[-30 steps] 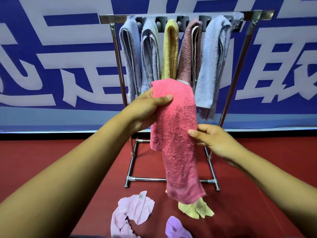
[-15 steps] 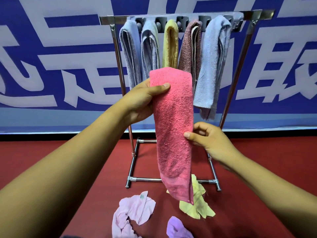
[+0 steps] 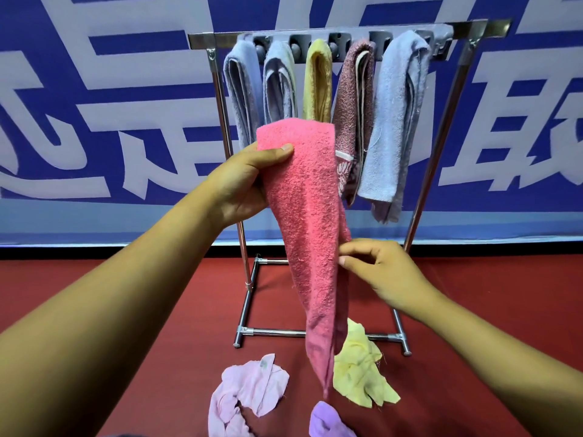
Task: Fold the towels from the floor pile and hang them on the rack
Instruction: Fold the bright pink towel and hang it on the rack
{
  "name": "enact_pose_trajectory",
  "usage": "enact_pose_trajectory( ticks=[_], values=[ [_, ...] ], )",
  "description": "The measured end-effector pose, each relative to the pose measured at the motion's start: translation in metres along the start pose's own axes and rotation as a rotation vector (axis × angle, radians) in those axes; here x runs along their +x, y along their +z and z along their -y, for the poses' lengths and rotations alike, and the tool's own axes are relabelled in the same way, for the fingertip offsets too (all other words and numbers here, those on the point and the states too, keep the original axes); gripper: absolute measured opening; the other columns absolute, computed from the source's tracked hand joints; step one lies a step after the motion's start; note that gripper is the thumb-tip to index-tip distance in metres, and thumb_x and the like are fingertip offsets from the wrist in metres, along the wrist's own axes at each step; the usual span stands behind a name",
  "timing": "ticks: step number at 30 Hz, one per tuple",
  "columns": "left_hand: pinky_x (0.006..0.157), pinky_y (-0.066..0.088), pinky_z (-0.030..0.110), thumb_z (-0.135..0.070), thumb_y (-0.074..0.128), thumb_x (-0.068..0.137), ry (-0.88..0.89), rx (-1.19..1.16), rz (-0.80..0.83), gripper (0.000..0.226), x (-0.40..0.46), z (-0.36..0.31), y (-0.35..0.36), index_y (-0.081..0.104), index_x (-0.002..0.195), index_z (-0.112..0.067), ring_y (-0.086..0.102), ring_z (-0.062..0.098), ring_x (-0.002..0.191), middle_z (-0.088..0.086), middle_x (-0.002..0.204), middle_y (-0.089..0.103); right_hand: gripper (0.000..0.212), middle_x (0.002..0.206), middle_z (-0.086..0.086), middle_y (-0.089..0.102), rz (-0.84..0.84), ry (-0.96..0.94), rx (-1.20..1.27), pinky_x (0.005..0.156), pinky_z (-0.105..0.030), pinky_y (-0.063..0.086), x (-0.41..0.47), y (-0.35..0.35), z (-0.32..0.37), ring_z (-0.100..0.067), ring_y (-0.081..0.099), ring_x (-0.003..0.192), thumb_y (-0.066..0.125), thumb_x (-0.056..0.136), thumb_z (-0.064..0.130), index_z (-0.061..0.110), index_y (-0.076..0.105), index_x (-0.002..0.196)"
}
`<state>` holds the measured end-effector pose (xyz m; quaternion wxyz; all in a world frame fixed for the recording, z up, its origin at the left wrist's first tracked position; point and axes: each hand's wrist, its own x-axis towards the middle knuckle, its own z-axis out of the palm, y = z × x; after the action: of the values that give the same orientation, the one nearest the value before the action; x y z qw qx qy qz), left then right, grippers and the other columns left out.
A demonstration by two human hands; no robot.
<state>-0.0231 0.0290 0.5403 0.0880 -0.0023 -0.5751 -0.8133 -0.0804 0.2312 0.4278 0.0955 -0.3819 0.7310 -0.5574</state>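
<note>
A pink towel (image 3: 307, 216) hangs folded lengthwise in front of the rack, tapering to a point near the floor. My left hand (image 3: 249, 181) grips its top left edge, thumb across the front. My right hand (image 3: 378, 272) pinches its right edge at mid-height. The metal rack (image 3: 347, 28) stands behind, with several folded towels hung from its top bar: two grey-blue, one yellow (image 3: 317, 83), one maroon (image 3: 351, 121) and a light blue one (image 3: 397, 121). On the floor below lie a light pink towel (image 3: 249, 392), a yellow towel (image 3: 362, 370) and a purple towel (image 3: 328, 421).
The floor (image 3: 157, 310) is red. A blue banner with white characters (image 3: 94, 105) covers the wall behind the rack. The rack's right end of the bar (image 3: 441, 36) carries bare clips. Its base tubes (image 3: 277, 332) lie on the floor.
The pink towel has narrowed into a tighter lengthwise fold and now tapers to a point. My right hand moved from the towel's front to pinching its right edge.
</note>
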Motion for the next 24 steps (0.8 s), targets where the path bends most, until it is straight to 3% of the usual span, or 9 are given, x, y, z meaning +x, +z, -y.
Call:
enact_pose_trajectory(
  ticks=[5, 10, 15, 19, 24],
  values=[
    [0.079, 0.057, 0.029, -0.009, 0.057, 0.077, -0.004, 0.030, -0.021, 0.029, -0.0009, -0.0010, -0.0053, 0.062, 0.106, -0.010, 0.069, 0.014, 0.081, 0.004, 0.091, 0.072, 0.022, 0.077, 0.002, 0.074, -0.110, 0.026, 0.013, 0.073, -0.019, 0.048, -0.0001, -0.0010, 0.0000, -0.006, 0.061, 0.072, 0.079, 0.072, 0.006, 0.027, 0.073, 0.073],
    [0.080, 0.057, 0.029, -0.006, 0.055, 0.082, 0.001, 0.000, 0.006, 0.027, -0.0004, 0.0010, -0.0033, 0.060, 0.108, -0.008, 0.069, 0.015, 0.082, 0.005, 0.093, 0.070, 0.028, 0.081, 0.020, 0.071, -0.129, 0.021, -0.035, 0.079, -0.008, 0.044, 0.0015, -0.0020, -0.0010, 0.008, 0.062, 0.080, 0.071, 0.083, 0.008, 0.035, 0.070, 0.082],
    [0.083, 0.057, 0.030, -0.008, 0.057, 0.077, -0.004, 0.000, 0.032, 0.033, 0.0000, 0.0009, -0.0008, 0.060, 0.110, -0.008, 0.069, 0.016, 0.084, 0.007, 0.097, 0.070, 0.016, 0.088, 0.015, 0.071, -0.077, 0.075, 0.055, 0.075, -0.004, 0.042, 0.0026, 0.0022, 0.0038, 0.010, 0.061, 0.077, 0.076, 0.077, 0.016, 0.023, 0.071, 0.091],
    [0.079, 0.058, 0.030, -0.009, 0.059, 0.076, -0.005, 0.017, 0.004, 0.033, 0.0008, 0.0011, -0.0001, 0.061, 0.109, -0.009, 0.069, 0.016, 0.083, 0.006, 0.095, 0.070, 0.018, 0.065, 0.015, 0.062, -0.054, 0.052, 0.019, 0.065, -0.011, 0.040, 0.0035, 0.0046, 0.0017, 0.003, 0.050, 0.064, 0.080, 0.073, 0.014, 0.026, 0.067, 0.070],
    [0.076, 0.059, 0.031, -0.004, 0.052, 0.091, 0.000, 0.076, -0.056, 0.026, 0.0014, -0.0006, -0.0069, 0.058, 0.115, -0.011, 0.068, 0.015, 0.084, 0.004, 0.096, 0.070, 0.018, 0.064, 0.005, 0.057, -0.021, 0.035, 0.003, 0.062, -0.018, 0.037, 0.0048, 0.0000, -0.0046, -0.002, 0.046, 0.063, 0.076, 0.077, 0.014, 0.015, 0.063, 0.065]
  ],
)
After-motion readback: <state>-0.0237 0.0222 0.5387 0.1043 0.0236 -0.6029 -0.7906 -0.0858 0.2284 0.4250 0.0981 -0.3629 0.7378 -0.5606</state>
